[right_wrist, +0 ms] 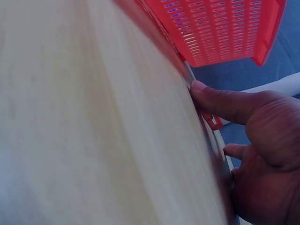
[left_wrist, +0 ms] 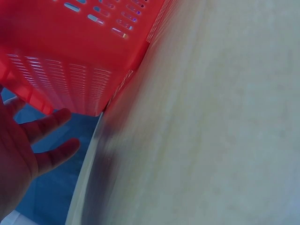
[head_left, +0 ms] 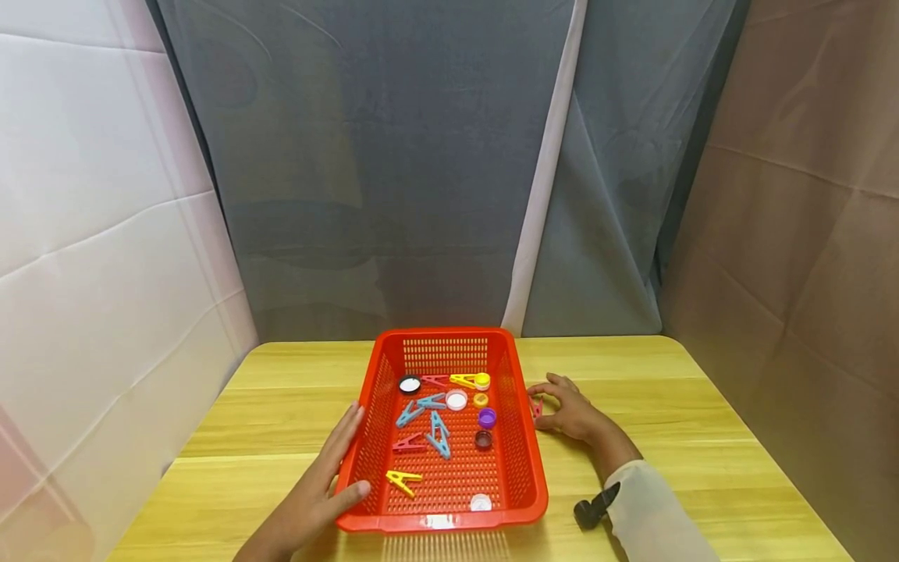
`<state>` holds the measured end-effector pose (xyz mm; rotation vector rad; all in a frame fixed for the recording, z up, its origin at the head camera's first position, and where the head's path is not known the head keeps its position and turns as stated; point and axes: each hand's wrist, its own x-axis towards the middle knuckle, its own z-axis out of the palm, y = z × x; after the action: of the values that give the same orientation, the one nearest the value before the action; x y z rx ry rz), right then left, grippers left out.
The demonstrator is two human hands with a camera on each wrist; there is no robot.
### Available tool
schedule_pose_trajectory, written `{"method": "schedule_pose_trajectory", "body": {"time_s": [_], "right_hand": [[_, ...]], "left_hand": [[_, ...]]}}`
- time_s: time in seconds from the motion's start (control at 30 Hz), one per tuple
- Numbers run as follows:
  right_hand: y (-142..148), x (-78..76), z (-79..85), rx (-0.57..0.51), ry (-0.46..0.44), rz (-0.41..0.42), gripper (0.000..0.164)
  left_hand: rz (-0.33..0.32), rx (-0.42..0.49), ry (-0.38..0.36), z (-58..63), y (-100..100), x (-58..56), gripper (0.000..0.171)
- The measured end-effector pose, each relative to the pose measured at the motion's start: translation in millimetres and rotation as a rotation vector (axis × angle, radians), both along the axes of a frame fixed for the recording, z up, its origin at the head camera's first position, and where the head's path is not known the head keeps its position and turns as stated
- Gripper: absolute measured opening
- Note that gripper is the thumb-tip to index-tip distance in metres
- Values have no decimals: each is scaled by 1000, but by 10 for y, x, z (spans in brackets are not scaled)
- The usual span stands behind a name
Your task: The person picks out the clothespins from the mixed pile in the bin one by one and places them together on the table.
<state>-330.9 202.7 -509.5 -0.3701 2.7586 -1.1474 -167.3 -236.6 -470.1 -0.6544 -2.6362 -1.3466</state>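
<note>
A red perforated plastic basket (head_left: 442,521) stands on the table in the head view, with clothespins and bottle caps in it. My left hand (head_left: 319,488) rests at its left rim, thumb over the front corner; in the left wrist view, straight, spread fingers (left_wrist: 47,127) show beside the basket wall. Right of the basket, my right hand (head_left: 577,414) pinches a pinkish-red clothespin (head_left: 537,408) low at the table between thumb and forefinger. The right wrist view shows one end of that clothespin (right_wrist: 214,123) under the thumb; the rest is hidden.
Inside the basket lie blue clothespins (head_left: 438,435), a yellow clothespin (head_left: 403,481), a purple cap (head_left: 487,418), a black-rimmed cap (head_left: 410,384) and several others. The wooden table (head_left: 674,468) is bordered by a grey curtain (head_left: 421,195) behind and cloth at both sides.
</note>
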Motion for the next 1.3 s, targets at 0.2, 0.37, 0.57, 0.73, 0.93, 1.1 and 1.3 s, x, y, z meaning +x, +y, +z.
{"method": "schedule_pose_trajectory", "body": {"time_s": [0.2, 0.37, 0.57, 0.73, 0.93, 1.1, 1.3], "right_hand": [[-9, 0, -6, 24, 26, 5, 51], [-7, 8, 4, 23, 22, 0, 52], [-15, 12, 16, 19, 1, -12, 54], [-25, 20, 17, 23, -8, -22, 62], [-17, 34, 12, 23, 4, -8, 83], [10, 39, 19, 6, 13, 14, 92], [26, 52, 99, -69, -30, 28, 100]], "left_hand": [[-15, 46, -24, 6, 11, 11, 87], [-22, 34, -17, -2, 9, 6, 86], [-32, 35, -14, -9, -2, -4, 86], [-35, 33, -5, 3, 2, 6, 86], [-32, 29, 0, 4, -1, 14, 86], [-25, 32, -7, 24, 6, 21, 86], [-16, 31, -16, 58, 25, 35, 86]]}}
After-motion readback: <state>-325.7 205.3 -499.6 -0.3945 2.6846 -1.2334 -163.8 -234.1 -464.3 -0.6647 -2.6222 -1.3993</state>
